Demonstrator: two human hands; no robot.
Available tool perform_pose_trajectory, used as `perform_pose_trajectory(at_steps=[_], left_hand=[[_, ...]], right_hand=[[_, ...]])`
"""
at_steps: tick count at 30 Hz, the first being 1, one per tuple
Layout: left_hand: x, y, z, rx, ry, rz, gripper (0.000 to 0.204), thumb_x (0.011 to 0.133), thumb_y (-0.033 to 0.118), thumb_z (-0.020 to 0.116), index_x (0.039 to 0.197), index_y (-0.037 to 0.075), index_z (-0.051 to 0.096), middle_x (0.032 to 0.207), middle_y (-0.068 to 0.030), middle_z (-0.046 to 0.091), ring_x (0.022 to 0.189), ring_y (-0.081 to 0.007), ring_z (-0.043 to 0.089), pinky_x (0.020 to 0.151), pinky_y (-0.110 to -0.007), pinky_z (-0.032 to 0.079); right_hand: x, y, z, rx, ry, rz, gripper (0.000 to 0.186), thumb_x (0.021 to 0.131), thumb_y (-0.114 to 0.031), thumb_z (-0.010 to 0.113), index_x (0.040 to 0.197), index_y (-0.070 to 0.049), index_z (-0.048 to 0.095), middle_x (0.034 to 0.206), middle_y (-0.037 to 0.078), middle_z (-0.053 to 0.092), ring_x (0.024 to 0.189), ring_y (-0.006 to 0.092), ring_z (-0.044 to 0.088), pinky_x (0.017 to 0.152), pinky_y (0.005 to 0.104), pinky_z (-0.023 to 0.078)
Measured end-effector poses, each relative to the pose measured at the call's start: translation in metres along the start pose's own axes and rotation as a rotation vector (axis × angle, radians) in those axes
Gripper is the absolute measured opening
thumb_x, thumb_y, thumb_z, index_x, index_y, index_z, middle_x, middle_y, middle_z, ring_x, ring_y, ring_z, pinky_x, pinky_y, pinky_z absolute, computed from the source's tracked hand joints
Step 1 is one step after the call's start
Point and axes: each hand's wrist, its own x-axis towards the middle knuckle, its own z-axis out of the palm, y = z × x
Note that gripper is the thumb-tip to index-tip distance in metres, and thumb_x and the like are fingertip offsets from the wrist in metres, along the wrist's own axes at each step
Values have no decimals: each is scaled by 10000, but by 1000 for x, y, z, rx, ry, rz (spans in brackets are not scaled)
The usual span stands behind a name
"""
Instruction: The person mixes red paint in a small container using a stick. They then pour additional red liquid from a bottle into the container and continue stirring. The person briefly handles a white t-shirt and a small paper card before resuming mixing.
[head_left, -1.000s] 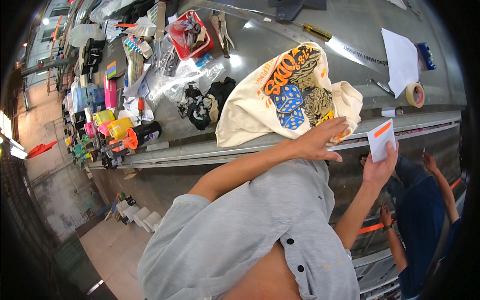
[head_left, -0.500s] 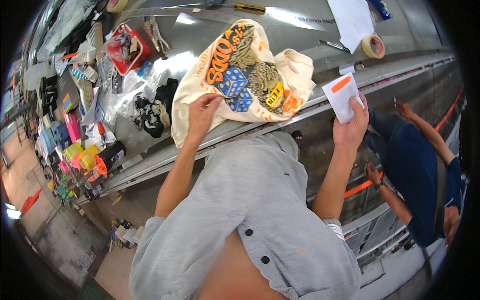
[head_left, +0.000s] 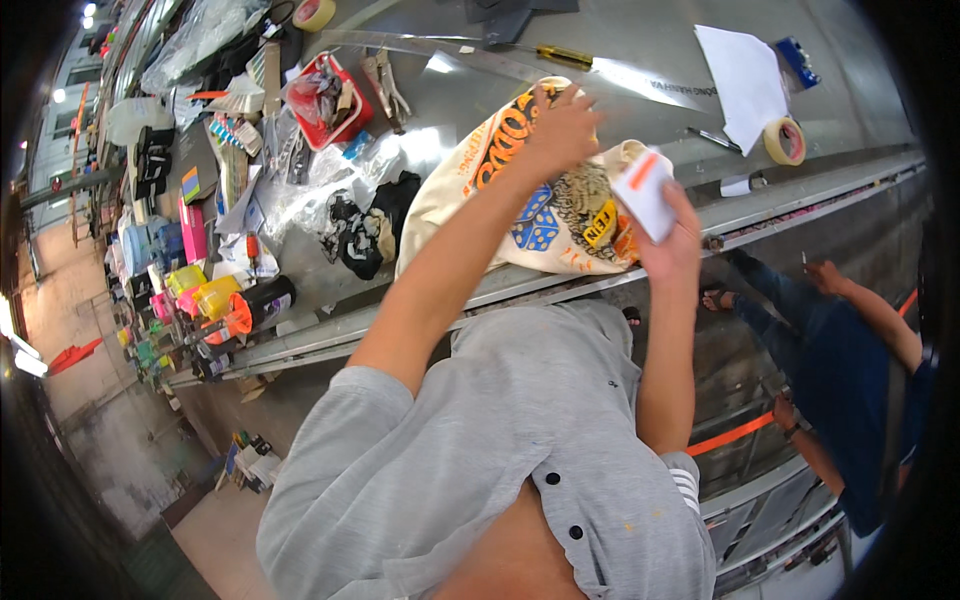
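One printed cloth is lying right of the red basket, apparently being arranged by the left hand, blurred fingers parted, grip unclear, while the right hand is pinching a white card, further arranging probably calling for the left.

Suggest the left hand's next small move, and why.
Probably smooth the right end of the printed cream cloth with the left hand: that end looks bunched, the left hand is spread over the cloth (blur hides whether it's pressing), and the right hand is taken up holding the white card.
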Motion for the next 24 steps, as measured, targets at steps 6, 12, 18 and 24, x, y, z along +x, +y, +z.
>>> perform_pose_trajectory(at_steps=[6, 12, 18, 24], left_hand=[[-111, -64, -14, -105, 32, -141, 165, 781, 231, 655, 856, 83, 652, 823, -119, 645, 786, -331, 611, 697, -454, 461], [-261, -47, 0, -358, -417, -461, 276, 790, 258, 706, 941, 27, 703, 858, -181, 688, 786, -356, 652, 715, -420, 506], [-205, 1, -57, -754, -195, -460, 334, 819, 275, 712, 1041, 26, 702, 953, -136, 702, 961, -243, 652, 863, -355, 482], [-87, -2, 21, -663, -122, -326, 501, 810, 278, 733, 1191, -21, 603, 1030, -163, 669, 950, -234, 621, 877, -334, 468]], right_hand=[[7, 6, -74, -74, 258, -67, 347, 876, -119, 585, 1200, -27, 498, 1186, 159, 578, 1126, 337, 568, 963, 582, 464], [-25, -3, -77, 53, 304, -57, 313, 889, -110, 580, 1185, -38, 510, 1187, 135, 593, 1167, 322, 545, 1018, 634, 392], [-30, -28, -54, -107, 243, -158, 286, 880, -115, 620, 1137, -28, 531, 1084, 84, 632, 1006, 222, 629, 899, 374, 506], [-44, -26, -40, -352, 290, -284, 284, 846, -47, 649, 1099, 43, 554, 1006, 123, 647, 881, 183, 655, 791, 290, 529]])
